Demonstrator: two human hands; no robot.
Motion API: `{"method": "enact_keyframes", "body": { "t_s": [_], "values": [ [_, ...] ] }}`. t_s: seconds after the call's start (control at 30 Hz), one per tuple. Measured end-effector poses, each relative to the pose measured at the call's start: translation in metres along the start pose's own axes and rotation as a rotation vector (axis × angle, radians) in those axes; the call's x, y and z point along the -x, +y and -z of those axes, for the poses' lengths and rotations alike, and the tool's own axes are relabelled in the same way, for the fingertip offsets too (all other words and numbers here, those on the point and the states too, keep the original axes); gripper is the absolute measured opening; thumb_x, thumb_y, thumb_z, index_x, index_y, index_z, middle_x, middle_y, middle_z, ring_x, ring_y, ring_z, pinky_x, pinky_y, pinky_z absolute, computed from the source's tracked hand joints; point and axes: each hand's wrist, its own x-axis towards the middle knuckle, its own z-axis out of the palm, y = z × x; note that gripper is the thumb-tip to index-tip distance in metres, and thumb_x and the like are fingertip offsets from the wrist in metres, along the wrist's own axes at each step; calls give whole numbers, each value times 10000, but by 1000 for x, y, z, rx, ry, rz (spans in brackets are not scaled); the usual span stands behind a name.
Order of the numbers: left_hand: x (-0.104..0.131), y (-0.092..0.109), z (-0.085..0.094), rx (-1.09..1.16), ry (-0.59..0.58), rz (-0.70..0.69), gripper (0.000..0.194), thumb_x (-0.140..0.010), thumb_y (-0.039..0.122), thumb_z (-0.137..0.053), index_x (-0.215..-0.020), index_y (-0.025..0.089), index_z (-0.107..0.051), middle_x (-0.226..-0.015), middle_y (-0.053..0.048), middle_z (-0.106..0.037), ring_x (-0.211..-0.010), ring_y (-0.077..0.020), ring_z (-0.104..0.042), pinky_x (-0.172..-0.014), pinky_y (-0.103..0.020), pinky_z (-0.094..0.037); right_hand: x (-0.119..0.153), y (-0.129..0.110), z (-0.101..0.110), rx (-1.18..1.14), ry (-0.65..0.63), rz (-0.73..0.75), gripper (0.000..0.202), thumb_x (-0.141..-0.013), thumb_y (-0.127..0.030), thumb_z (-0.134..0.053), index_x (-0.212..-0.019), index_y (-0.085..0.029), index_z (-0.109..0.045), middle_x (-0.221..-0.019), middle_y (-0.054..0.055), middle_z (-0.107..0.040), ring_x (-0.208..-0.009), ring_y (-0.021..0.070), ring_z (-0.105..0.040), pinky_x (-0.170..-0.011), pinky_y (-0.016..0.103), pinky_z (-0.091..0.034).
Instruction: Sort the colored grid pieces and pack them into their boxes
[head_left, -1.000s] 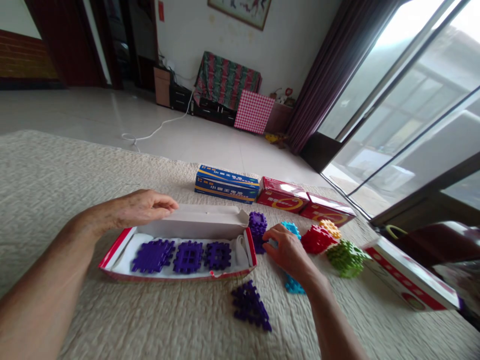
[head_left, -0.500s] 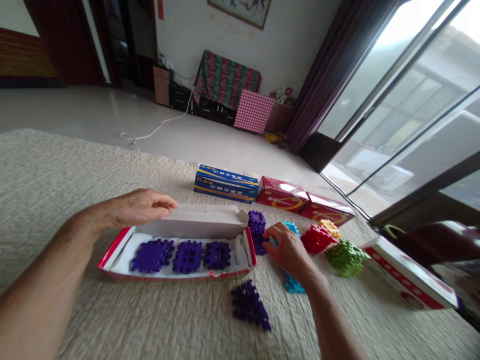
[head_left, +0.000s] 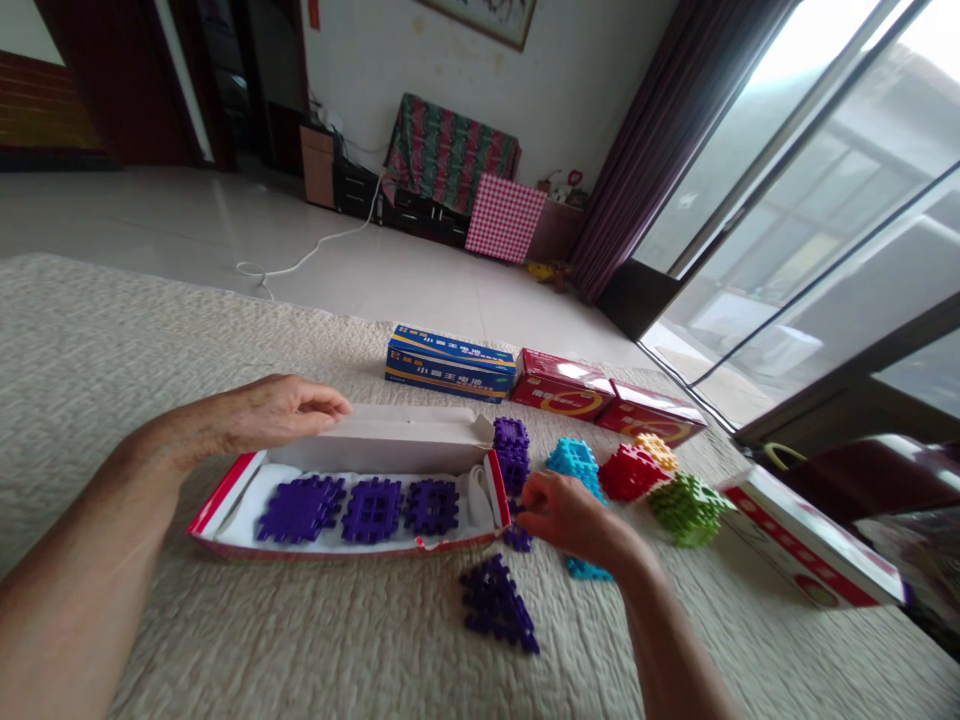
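Short of the quilted cover's (head_left: 315, 640) far edge, your open box (head_left: 360, 551) lies lengthwise left to right. Your left hand (head_left: 279, 410) nears its raised flap (head_left: 411, 428) – I cannot tell its grip; your right hand's (head_left: 561, 508) fingers clamp a purple piece (head_left: 518, 540) beside the box's right end.

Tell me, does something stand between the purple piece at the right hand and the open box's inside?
Yes: the red-edged end wall of the box stands just left of the purple piece at the right hand.
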Motion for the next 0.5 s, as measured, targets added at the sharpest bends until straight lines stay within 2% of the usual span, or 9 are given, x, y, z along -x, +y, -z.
{"method": "enact_keyframes", "body": {
  "t_s": [0.13,0.27,0.4,0.5],
  "values": [
    [2,4,1,12,3,0,387,-773,363,-496,-1071,190,-673,-1029,-5,-702,-889,-144,-600,-784,-192,-385,5,-7,-5,115,-1,40,158,-664,-247,-641,-800,-176,-601,-818,32,-609,-680,124,-521,-602,242,-377],
    [2,6,2,3,0,-8,387,-778,358,-485,-1067,183,-674,-1018,-4,-703,-877,-143,-597,-779,-199,-388,8,-18,-11,213,-29,73,199,-653,-216,-624,-844,-166,-604,-903,63,-594,-788,161,-555,-700,274,-415],
    [2,3,2,3,-19,-35,392,-801,368,-457,-1075,180,-665,-1036,-4,-696,-899,-147,-598,-797,-212,-394,8,-23,-15,267,-32,88,166,-668,-184,-579,-832,-164,-598,-902,72,-588,-819,179,-567,-724,293,-431],
    [1,0,2,8,-10,-37,383,-788,386,-466,-1057,211,-675,-1027,7,-697,-906,-155,-605,-787,-214,-401,10,-15,-12,265,10,115,164,-670,-176,-572,-832,-172,-592,-871,62,-588,-779,174,-570,-704,299,-438]
  ]
}}
